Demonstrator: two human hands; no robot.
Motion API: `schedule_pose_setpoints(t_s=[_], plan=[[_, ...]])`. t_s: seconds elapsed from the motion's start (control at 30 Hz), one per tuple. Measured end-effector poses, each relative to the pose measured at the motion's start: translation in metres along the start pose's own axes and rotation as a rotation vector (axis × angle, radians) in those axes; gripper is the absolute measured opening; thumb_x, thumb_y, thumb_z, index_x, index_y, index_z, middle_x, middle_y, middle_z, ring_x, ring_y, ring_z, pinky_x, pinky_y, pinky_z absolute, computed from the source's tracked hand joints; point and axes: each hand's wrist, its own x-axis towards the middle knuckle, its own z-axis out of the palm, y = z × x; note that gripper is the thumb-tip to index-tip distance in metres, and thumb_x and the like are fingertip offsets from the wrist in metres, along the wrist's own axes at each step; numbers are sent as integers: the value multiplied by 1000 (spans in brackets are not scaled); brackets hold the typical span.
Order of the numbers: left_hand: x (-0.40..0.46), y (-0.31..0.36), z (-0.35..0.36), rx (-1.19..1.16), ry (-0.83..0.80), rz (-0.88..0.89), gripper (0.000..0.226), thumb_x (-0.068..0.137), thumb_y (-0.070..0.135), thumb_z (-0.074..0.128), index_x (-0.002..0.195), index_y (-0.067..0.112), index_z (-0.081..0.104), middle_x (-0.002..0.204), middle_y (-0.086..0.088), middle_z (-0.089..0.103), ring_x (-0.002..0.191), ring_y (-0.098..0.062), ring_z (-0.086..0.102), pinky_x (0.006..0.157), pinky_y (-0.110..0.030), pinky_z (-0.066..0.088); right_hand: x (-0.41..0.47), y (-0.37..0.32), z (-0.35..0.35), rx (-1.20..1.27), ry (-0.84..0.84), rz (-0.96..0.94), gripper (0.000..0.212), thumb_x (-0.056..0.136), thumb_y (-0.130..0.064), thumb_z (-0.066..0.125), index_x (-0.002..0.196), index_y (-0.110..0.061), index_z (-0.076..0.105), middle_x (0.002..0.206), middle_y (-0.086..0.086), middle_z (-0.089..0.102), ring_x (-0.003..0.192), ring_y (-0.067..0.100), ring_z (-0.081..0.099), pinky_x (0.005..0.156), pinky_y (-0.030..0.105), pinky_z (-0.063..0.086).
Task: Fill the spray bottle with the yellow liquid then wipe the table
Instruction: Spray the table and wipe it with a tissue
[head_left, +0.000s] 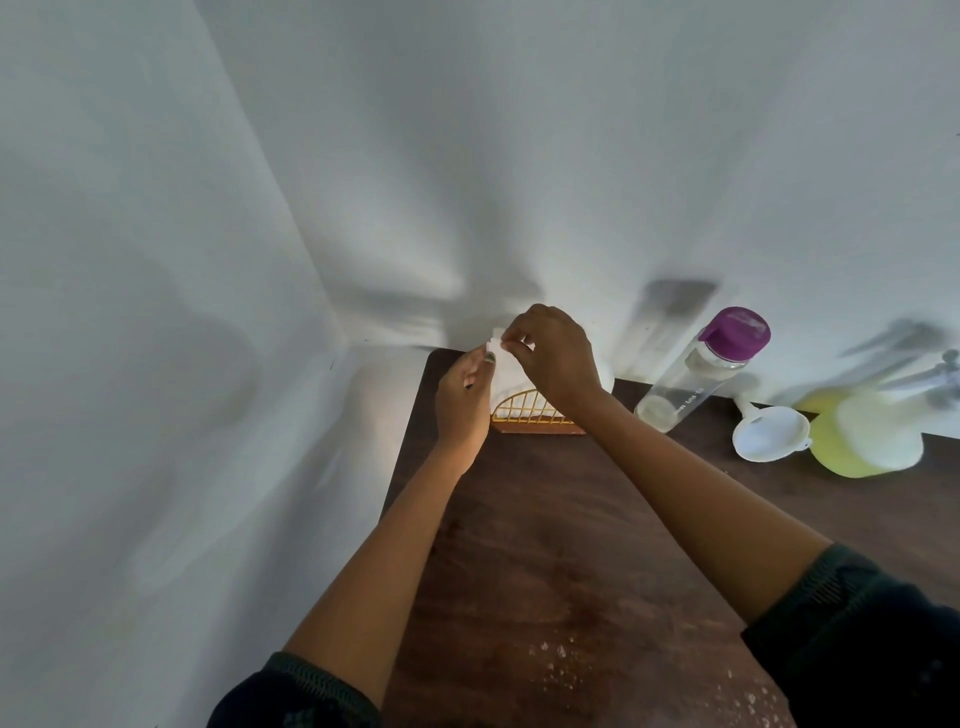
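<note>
Pale droplets (558, 667) speckle the near end of the dark wooden table (561, 525). Farther in, both hands meet over a yellow wire napkin holder (530, 410) at the far left corner: the left hand (462, 402) and right hand (556, 358) each pinch the top of a white tissue (506, 369) standing in it. To the right, against the wall, stand a clear bottle with a purple cap (698, 369), a white funnel (769, 434), and the spray bottle (862, 436) holding yellow liquid.

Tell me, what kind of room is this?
Probably a plain room at home: a wooden table pushed into a white-walled corner, with a napkin holder, funnel and bottle.
</note>
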Motion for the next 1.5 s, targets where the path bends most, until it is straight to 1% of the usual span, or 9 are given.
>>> schedule_pose_setpoints(t_s=[0.17,0.43,0.6,0.73,0.87,1.03,1.17,1.27,1.5], plan=[[1,5,-1,-40,5,-51,33,95,33,53,121,14,61,122,-4,64,112,-17,59,93,-32,51,-6,1,-3,17,48,-22,7,84,-11,63,79,-8,68,83,4,65,82,21,57,68,31,43],[3,9,-2,-22,38,-42,28,87,14,65,115,11,62,112,-3,68,102,-16,64,80,-27,55,-31,6,-18,-89,112,-174,2,78,-10,66,79,-10,64,85,3,66,88,27,54,69,36,41],[0,10,1,21,18,-1,32,86,14,66,117,9,60,116,-8,68,104,-20,65,74,-20,53,-41,11,-28,-91,108,-137,4,81,-12,63,85,-13,61,81,-2,67,86,24,58,75,33,31],[-3,11,5,70,-23,31,39,86,15,68,122,12,55,121,-7,65,108,-20,63,83,-33,56,-30,5,-44,82,82,-36,4,86,-13,62,90,-11,64,85,-1,69,84,16,61,79,28,41],[-4,14,7,215,98,255,38,88,35,57,125,25,55,129,2,58,116,-16,53,94,-43,50,-17,4,-59,316,-54,145,13,84,-7,65,96,-14,66,89,-1,67,79,3,58,67,-1,38],[-6,20,11,393,-28,306,41,83,55,54,96,21,72,127,9,61,118,-14,50,97,-47,42,-8,6,-63,329,-90,223,19,85,-4,63,100,-16,65,88,1,66,79,5,61,61,0,40],[-4,16,12,332,-17,206,46,82,59,52,94,20,73,115,6,69,104,-19,63,91,-56,47,-5,10,-61,292,-98,203,20,89,-5,57,103,-19,62,98,2,67,89,14,62,68,12,44],[-5,19,11,303,-49,157,37,89,50,54,93,18,73,109,3,71,93,-19,66,91,-55,48,-6,16,-63,246,-118,199,22,87,-5,60,105,-18,61,105,3,67,87,13,59,67,10,40],[-10,19,6,244,-72,78,32,90,46,55,98,20,72,114,4,69,98,-19,64,98,-57,40,-22,26,-62,188,-3,176,37,75,0,73,106,-15,62,127,7,42,93,14,54,66,8,41]])
